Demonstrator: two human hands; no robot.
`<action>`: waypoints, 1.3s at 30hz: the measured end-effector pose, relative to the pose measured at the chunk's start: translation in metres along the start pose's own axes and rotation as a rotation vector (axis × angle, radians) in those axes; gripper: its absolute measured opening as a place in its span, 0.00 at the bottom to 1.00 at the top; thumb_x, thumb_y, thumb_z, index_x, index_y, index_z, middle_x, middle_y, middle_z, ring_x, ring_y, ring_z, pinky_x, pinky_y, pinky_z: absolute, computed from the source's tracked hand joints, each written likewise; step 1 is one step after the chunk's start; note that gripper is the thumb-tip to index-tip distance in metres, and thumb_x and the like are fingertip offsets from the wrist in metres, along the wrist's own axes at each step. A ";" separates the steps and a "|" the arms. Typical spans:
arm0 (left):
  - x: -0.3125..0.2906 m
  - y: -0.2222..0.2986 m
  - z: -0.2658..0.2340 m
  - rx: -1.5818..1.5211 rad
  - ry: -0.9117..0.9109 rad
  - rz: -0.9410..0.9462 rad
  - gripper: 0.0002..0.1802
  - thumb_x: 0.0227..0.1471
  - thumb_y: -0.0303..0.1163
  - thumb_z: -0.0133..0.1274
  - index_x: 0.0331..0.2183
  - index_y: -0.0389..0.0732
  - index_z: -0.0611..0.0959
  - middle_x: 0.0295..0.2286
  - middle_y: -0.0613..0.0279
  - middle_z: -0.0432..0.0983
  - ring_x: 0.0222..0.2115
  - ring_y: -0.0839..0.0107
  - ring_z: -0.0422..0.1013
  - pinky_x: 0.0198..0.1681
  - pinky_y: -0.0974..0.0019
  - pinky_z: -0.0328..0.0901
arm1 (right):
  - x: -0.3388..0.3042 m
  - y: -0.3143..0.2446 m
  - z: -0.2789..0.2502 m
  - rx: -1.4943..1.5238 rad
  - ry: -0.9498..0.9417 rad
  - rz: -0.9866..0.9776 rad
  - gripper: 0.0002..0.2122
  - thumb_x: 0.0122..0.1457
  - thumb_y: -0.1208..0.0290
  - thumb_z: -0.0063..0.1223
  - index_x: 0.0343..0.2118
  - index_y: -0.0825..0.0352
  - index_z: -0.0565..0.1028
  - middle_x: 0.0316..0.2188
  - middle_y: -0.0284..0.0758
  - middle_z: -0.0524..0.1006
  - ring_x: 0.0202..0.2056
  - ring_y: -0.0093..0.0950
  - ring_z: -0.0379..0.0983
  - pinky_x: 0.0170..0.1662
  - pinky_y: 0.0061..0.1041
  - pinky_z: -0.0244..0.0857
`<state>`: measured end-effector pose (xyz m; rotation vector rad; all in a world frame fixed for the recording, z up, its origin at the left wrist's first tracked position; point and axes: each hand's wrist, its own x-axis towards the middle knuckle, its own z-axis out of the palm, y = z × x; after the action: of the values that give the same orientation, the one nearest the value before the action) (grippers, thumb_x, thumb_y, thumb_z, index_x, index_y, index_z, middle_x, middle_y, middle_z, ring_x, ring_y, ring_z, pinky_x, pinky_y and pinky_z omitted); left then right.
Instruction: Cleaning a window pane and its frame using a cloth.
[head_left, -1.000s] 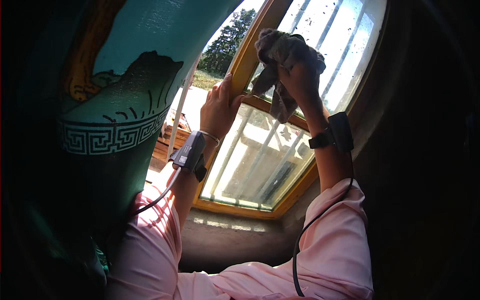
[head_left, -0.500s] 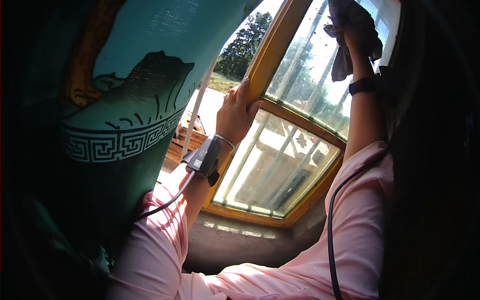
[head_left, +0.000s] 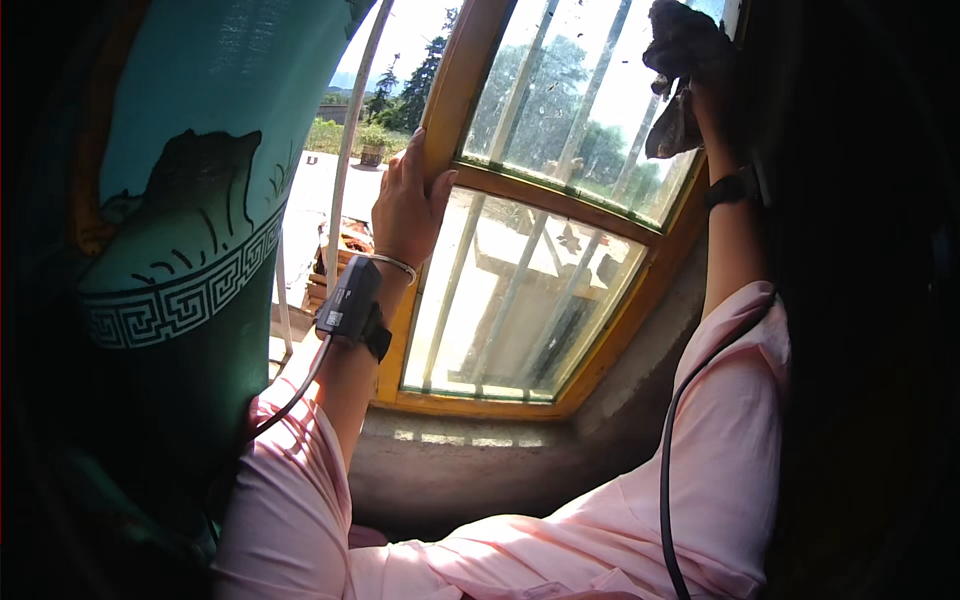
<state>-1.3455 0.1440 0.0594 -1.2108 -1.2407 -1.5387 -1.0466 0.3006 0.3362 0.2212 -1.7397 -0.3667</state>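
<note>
A yellow-brown wooden window sash [head_left: 455,120] with an upper and a lower pane stands tilted before me. My left hand [head_left: 405,205] grips the sash by its left edge, with the thumb on the near side and the fingers along the outer side. High on the right, my right hand [head_left: 712,95] holds a dark, crumpled cloth [head_left: 678,45] at the right part of the upper glass pane [head_left: 560,90]; its fingers are mostly hidden by the cloth and shadow. Specks and smears show on this glass. Vertical bars show through the lower pane [head_left: 520,300].
A large green-blue vase [head_left: 190,370] with a patterned band stands close on my left. Below the window runs a grey sill [head_left: 460,455]. A black cable [head_left: 668,460] lies along my right sleeve, and another leads to the device [head_left: 350,300] on my left wrist. Trees stand outside.
My view has turned, so the window and vase sit farther left. The cloth in my right hand has shifted against the upper pane and bunched differently. My left hand keeps its hold on the sash.
</note>
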 end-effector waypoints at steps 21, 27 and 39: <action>-0.004 -0.016 0.004 0.041 0.090 0.082 0.27 0.58 0.49 0.42 0.54 0.42 0.66 0.42 0.44 0.71 0.42 0.46 0.69 0.43 0.54 0.66 | -0.214 -0.066 0.036 -0.488 -0.033 0.084 0.14 0.48 0.74 0.56 0.39 0.67 0.75 0.35 0.40 0.77 0.40 0.37 0.73 0.46 0.30 0.65; -0.005 0.000 0.005 -0.022 0.007 -0.080 0.30 0.56 0.40 0.46 0.56 0.38 0.60 0.47 0.39 0.65 0.50 0.43 0.61 0.52 0.52 0.58 | -0.304 -0.037 0.031 -0.585 0.255 0.225 0.20 0.51 0.68 0.55 0.48 0.66 0.70 0.49 0.41 0.70 0.53 0.36 0.63 0.56 0.35 0.55; -0.001 -0.012 0.015 0.015 0.096 0.078 0.27 0.57 0.41 0.45 0.54 0.37 0.63 0.45 0.39 0.67 0.48 0.43 0.63 0.49 0.53 0.60 | -0.445 -0.250 0.200 -0.314 -0.386 0.039 0.15 0.46 0.72 0.54 0.40 0.59 0.77 0.45 0.33 0.73 0.48 0.35 0.68 0.53 0.35 0.60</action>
<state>-1.3542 0.1612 0.0569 -1.1493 -1.1283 -1.5102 -1.1659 0.2460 -0.1964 -0.1192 -2.0285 -0.6815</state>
